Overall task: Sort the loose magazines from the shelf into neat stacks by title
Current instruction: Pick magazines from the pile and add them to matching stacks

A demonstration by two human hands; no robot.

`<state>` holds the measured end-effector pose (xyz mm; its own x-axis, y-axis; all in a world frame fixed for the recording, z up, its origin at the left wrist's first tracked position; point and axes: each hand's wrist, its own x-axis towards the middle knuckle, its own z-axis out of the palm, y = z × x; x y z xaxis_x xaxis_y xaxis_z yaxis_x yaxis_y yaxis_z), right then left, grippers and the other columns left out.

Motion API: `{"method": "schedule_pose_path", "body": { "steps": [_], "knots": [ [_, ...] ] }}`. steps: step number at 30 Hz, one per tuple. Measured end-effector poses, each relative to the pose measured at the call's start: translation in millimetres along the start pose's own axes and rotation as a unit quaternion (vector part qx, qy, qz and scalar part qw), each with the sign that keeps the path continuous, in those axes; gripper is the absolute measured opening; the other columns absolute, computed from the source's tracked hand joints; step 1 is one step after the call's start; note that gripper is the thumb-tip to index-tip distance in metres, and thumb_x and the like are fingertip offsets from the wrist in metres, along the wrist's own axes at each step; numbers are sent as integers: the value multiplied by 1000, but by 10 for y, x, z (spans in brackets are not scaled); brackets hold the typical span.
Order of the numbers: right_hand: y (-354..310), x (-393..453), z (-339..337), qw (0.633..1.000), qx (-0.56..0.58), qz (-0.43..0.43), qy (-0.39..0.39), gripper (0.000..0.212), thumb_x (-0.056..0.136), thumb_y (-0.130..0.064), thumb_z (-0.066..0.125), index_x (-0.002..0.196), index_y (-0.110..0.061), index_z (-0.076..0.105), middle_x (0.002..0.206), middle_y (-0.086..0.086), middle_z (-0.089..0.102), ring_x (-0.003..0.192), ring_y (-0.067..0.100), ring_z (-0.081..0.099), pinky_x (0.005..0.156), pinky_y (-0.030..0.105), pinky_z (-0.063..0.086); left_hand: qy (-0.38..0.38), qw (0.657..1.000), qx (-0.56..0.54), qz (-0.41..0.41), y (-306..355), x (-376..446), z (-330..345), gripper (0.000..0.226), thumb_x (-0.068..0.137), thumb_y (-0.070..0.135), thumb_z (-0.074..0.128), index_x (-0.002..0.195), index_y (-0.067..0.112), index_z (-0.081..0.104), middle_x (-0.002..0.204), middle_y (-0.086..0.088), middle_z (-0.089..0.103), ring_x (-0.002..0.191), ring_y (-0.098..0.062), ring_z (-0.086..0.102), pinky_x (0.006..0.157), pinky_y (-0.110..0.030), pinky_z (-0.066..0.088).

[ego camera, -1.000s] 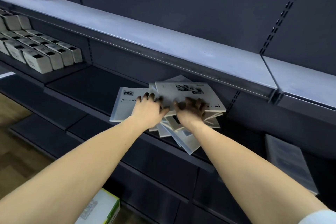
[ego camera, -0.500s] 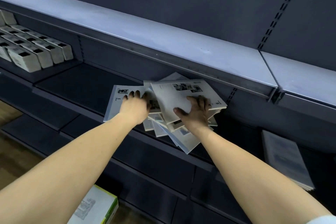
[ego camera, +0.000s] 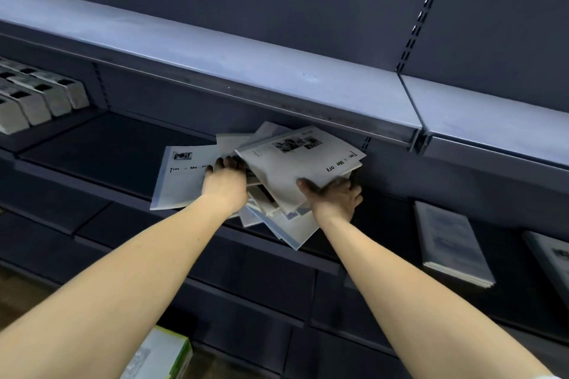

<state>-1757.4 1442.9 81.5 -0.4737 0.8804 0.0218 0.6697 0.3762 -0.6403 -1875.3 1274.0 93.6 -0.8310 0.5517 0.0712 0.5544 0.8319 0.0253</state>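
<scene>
Pale grey magazines [ego camera: 271, 194] lie fanned on the shelf [ego camera: 92, 144]. Right hand [ego camera: 334, 198] pinches the top magazine [ego camera: 295, 163], thumb above; left hand [ego camera: 226, 183] curls over the pile's left edge.

Flat magazine [ego camera: 181, 181], left of pile: cover reads "Tim", "Me", rest hidden by hand. Top magazine [ego camera: 295, 169]: inverted "Tim", "Me", "ory". Other print illegible.

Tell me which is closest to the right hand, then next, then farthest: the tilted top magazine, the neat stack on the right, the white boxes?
1. Top magazine, held by the right hand.
2. Neat stack, lower right shelf.
3. White boxes, far left.
</scene>
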Motion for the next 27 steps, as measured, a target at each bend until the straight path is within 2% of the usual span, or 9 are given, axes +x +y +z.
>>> {"method": "schedule_pose_path", "body": {
  "steps": [3,6,10,13,18,22,24,27],
  "knots": [
    [-24,57,26,998,-54,12,-32,107,73,-84,52,141,-2,37,144,18,37,130,36,30,102,39,32,2,1000,7,5,7,-53,4,61,89,20,54,144,6,33,135,-19,43,122,-36,44,102,-48,40],
    [-18,122,27,997,-43,30,-50,105,75,-81,51,143,-1,37,145,18,38,130,36,31,102,39,31,2,1000,11,10,-10,-85,25,61,89,22,54,144,7,33,136,-18,44,122,-35,45,103,-48,40],
    [26,100,-56,993,79,79,-44,99,78,-60,71,146,0,32,149,17,32,136,36,30,106,40,36,15,1000,17,11,-33,-109,58,58,87,21,53,141,6,37,132,-18,48,120,-35,47,101,-47,42],
    [45,104,-56,976,184,113,-13,85,75,-44,79,138,-2,42,142,16,42,130,36,41,107,43,41,20,999,20,16,-34,-114,70,60,87,21,53,142,5,37,131,-18,49,119,-35,47,99,-47,43],
    [59,77,-63,932,311,186,27,65,75,-29,76,129,-4,49,127,14,59,112,33,59,97,43,51,23,999,17,22,7,-153,97,59,88,22,53,141,3,37,133,-19,47,122,-35,45,101,-46,41],
    [163,29,-69,906,363,211,60,54,86,-31,68,128,-4,48,121,11,61,108,32,62,93,42,54,33,999,14,27,85,-209,103,59,88,19,53,142,3,36,135,-19,46,124,-35,45,101,-46,39],
    [187,12,-99,897,385,215,42,45,87,-31,65,124,-8,52,120,10,63,103,29,64,88,41,57,30,999,10,30,116,-233,107,58,89,18,52,142,4,35,137,-20,44,125,-35,45,102,-46,39],
    [169,-27,-197,866,454,209,16,40,92,-20,60,129,-7,53,111,5,61,86,20,63,71,31,55,18,999,9,33,151,-255,127,58,87,16,52,142,4,37,140,-19,42,126,-36,44,104,-46,38]
  ]
}}
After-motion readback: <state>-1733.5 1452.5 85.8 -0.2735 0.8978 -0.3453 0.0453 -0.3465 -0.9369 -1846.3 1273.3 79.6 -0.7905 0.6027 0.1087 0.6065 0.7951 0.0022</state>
